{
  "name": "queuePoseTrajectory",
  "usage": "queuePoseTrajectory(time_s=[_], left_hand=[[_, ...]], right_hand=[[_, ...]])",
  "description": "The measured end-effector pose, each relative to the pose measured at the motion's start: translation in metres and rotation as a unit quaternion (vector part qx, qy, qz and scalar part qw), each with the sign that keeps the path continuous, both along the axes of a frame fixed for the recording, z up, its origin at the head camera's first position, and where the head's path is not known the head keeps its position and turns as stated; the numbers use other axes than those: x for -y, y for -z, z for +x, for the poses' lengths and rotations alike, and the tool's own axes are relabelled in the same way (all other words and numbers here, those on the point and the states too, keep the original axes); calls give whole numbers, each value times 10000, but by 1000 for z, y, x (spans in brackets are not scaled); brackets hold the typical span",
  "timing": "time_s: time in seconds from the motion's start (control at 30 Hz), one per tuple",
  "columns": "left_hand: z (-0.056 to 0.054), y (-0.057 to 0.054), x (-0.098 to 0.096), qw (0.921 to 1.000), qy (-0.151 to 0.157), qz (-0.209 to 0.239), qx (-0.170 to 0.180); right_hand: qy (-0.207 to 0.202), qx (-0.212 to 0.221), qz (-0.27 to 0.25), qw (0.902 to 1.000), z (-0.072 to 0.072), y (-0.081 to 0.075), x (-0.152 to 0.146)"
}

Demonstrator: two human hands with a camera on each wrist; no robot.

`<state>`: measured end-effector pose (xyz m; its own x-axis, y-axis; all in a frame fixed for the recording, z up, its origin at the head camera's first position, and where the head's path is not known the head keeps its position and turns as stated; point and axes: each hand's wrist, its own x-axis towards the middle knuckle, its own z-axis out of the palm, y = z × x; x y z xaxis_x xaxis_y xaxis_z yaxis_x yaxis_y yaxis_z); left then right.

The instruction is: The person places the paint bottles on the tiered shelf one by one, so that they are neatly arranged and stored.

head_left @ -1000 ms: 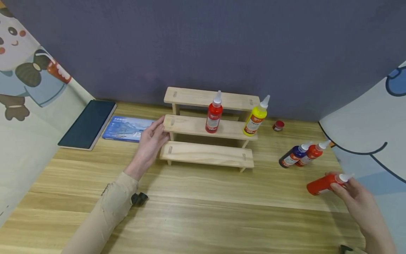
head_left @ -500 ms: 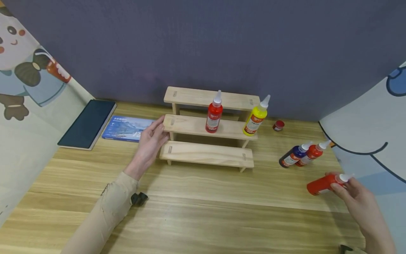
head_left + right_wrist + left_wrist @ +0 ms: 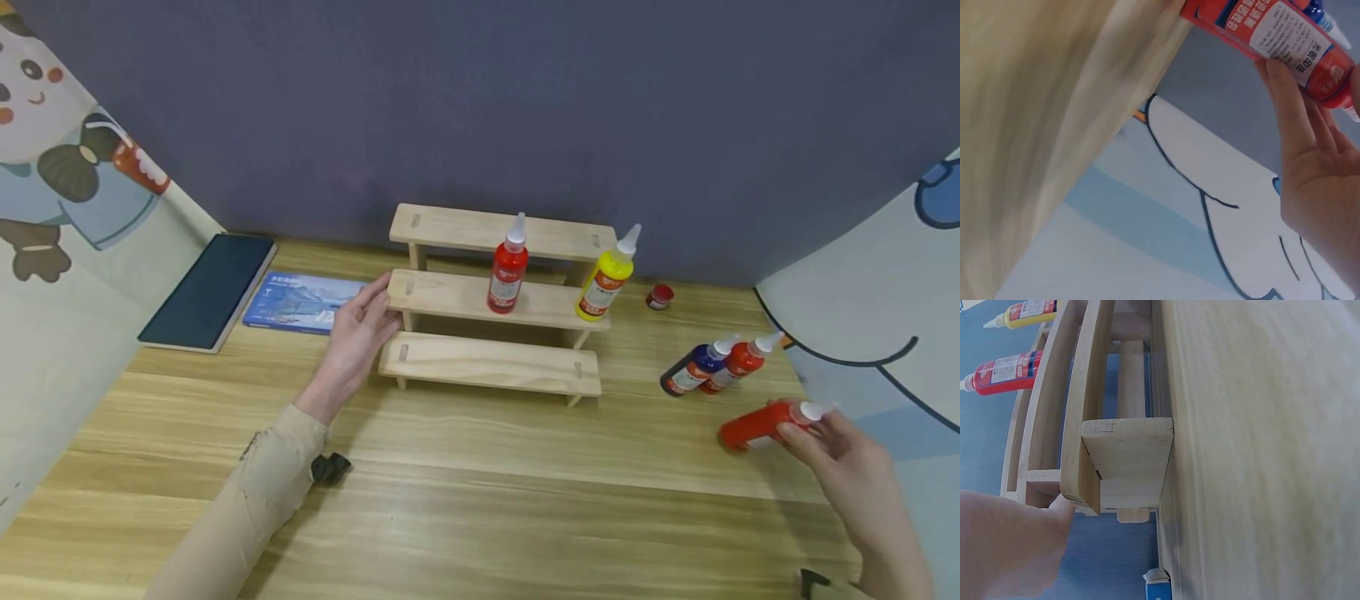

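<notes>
A three-tier wooden stand rests on the table, bearing a red squeeze bottle and a yellow one on its middle tier. My left hand holds the left end of that tier between thumb and fingers. At the right, my right hand grips another red squeeze bottle near its white nozzle. This bottle leans far over, its base toward the stand, close over the table. In the right wrist view its label faces the camera.
A dark blue bottle and a further red bottle stand side by side right of the stand. Behind them sits a small red jar. At left lie a blue flat box and a dark green notebook. Walls enclose the table.
My right hand has shifted the red bottle slightly to the left and tilted it a little more upright. My left hand stays on the stand.
</notes>
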<state>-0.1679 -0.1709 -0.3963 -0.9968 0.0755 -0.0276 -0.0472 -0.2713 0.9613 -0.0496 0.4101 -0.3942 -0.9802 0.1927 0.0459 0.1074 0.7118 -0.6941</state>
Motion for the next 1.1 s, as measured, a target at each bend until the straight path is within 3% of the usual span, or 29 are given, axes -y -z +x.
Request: queuePoseTrajectory(time_s=[0.27,0.6,0.83,1.1], left_hand=[[0,1,0,10000,-19,31,23],[-1,0,-1,10000,-65,71,23],[-1,-1,-1,10000,-46,39,54],[0,-1,-1,10000,-32,38,54]], right_hand=[[69,-28,376,9993,-4,-15,20],[-77,-258,82,9996,-7,-37,47],[-431,-415,-137,9981,-12,-53,65],[-600,-352,39,9976,-18,-64,84]])
